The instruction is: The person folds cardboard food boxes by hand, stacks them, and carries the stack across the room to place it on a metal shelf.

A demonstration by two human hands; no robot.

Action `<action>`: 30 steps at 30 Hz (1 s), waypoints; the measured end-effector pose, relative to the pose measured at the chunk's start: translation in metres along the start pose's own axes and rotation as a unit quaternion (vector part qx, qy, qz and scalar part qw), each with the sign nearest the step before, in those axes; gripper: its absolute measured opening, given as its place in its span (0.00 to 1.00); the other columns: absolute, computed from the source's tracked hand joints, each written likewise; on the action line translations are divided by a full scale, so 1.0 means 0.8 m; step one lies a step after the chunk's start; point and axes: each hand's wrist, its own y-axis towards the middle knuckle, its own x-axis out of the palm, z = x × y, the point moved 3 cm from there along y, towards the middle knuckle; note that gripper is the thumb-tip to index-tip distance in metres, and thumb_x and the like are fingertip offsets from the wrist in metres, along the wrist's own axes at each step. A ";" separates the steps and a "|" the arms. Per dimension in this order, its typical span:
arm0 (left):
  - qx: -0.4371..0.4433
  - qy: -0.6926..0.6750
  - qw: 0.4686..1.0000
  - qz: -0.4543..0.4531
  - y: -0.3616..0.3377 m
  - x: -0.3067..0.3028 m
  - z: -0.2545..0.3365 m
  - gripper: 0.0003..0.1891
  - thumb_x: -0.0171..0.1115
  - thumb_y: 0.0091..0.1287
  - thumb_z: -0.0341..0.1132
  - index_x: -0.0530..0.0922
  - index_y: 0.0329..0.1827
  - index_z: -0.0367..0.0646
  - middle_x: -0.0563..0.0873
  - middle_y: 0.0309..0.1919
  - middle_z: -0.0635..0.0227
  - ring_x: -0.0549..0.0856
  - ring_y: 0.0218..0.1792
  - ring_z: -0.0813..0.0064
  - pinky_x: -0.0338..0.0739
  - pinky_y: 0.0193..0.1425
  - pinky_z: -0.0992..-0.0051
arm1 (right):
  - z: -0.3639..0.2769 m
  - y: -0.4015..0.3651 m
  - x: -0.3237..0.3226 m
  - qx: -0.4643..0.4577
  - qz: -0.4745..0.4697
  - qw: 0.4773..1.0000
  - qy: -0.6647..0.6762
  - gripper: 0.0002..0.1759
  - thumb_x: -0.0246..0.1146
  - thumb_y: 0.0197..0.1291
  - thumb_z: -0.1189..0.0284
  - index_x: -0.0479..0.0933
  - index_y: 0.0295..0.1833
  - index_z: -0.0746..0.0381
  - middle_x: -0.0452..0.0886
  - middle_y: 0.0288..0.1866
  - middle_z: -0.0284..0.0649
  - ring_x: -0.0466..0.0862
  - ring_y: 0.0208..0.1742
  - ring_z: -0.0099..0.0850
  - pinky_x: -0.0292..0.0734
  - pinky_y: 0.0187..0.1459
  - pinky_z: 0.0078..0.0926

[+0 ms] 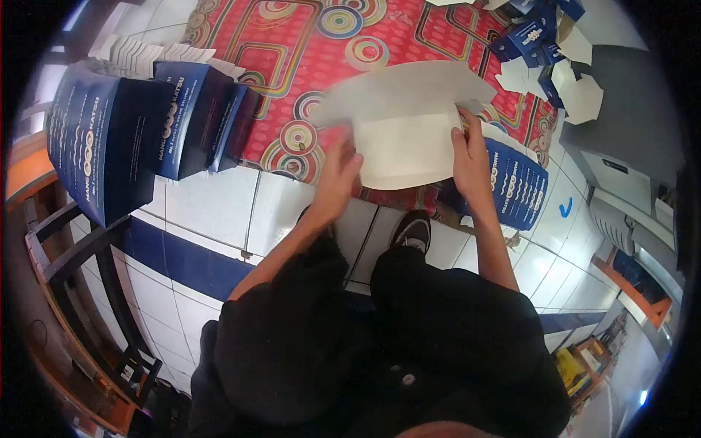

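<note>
Both hands hold a flat white cardboard box blank (405, 120), its plain inner side facing up, above a red patterned mat (292, 44). My left hand (337, 175) grips the blank's lower left edge. My right hand (469, 157) pinches its right side along a fold. Under my right hand lies a stack of navy printed box blanks (517, 186). My black trousers and one black shoe (412, 230) show below on the white tiled floor.
Folded navy boxes (139, 131) stand in a row at the left, with white flat blanks (146, 55) behind them. More navy and white blanks (548, 51) are scattered at the top right. A dark wooden chair frame (80, 263) stands at the left, grey cabinets (621, 168) at the right.
</note>
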 end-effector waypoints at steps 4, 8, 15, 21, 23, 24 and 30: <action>-0.005 -0.004 1.000 0.000 -0.001 0.001 0.017 0.34 0.53 0.77 0.35 0.52 0.82 0.35 0.68 0.73 0.50 0.70 0.73 0.60 0.63 0.77 0.63 | 0.021 0.001 -0.008 0.102 -0.038 0.993 0.045 0.26 0.55 0.74 0.66 0.69 0.70 0.72 0.80 0.61 0.57 0.81 0.62 0.44 0.72 0.64 0.36; 0.000 0.002 1.000 0.009 0.000 0.005 0.022 0.34 0.54 0.77 0.33 0.51 0.83 0.38 0.67 0.73 0.51 0.71 0.71 0.61 0.64 0.76 0.63 | 0.013 0.001 -0.011 0.138 -0.056 0.983 0.104 0.28 0.60 0.73 0.63 0.70 0.70 0.70 0.83 0.59 0.53 0.83 0.58 0.36 0.74 0.60 0.32; 0.009 -0.005 1.000 0.013 0.002 0.005 0.013 0.36 0.57 0.76 0.34 0.51 0.83 0.39 0.65 0.75 0.50 0.68 0.73 0.58 0.62 0.77 0.61 | 0.012 -0.007 -0.007 0.150 -0.116 0.972 0.141 0.29 0.62 0.72 0.61 0.69 0.73 0.63 0.82 0.60 0.49 0.82 0.60 0.36 0.74 0.60 0.32; -0.010 -0.022 1.000 0.012 0.004 0.002 0.010 0.36 0.58 0.75 0.35 0.52 0.83 0.40 0.64 0.76 0.49 0.67 0.74 0.57 0.61 0.78 0.60 | 0.040 0.012 -0.002 0.119 -0.116 0.982 0.088 0.29 0.59 0.73 0.58 0.70 0.70 0.65 0.82 0.59 0.50 0.82 0.60 0.37 0.74 0.61 0.32; -0.008 -0.020 1.000 0.009 0.004 0.001 0.011 0.36 0.58 0.75 0.35 0.52 0.83 0.40 0.64 0.76 0.49 0.67 0.74 0.57 0.62 0.78 0.60 | 0.037 0.020 -0.001 0.102 -0.110 0.985 0.081 0.27 0.59 0.74 0.58 0.73 0.66 0.68 0.84 0.57 0.50 0.83 0.59 0.37 0.74 0.60 0.32; -0.004 -0.014 1.000 0.007 0.004 -0.001 0.010 0.36 0.58 0.76 0.35 0.52 0.82 0.40 0.64 0.75 0.50 0.67 0.74 0.57 0.62 0.77 0.61 | 0.039 0.024 -0.001 0.106 -0.109 0.986 0.069 0.26 0.58 0.74 0.58 0.75 0.64 0.69 0.84 0.55 0.49 0.83 0.58 0.37 0.75 0.60 0.32; 0.023 0.013 1.000 0.005 0.008 -0.003 -0.002 0.34 0.58 0.75 0.34 0.56 0.81 0.38 0.65 0.75 0.51 0.67 0.74 0.58 0.61 0.78 0.62 | 0.049 0.034 -0.001 0.073 -0.093 0.992 0.037 0.23 0.59 0.73 0.59 0.81 0.55 0.71 0.87 0.50 0.53 0.86 0.51 0.41 0.77 0.54 0.35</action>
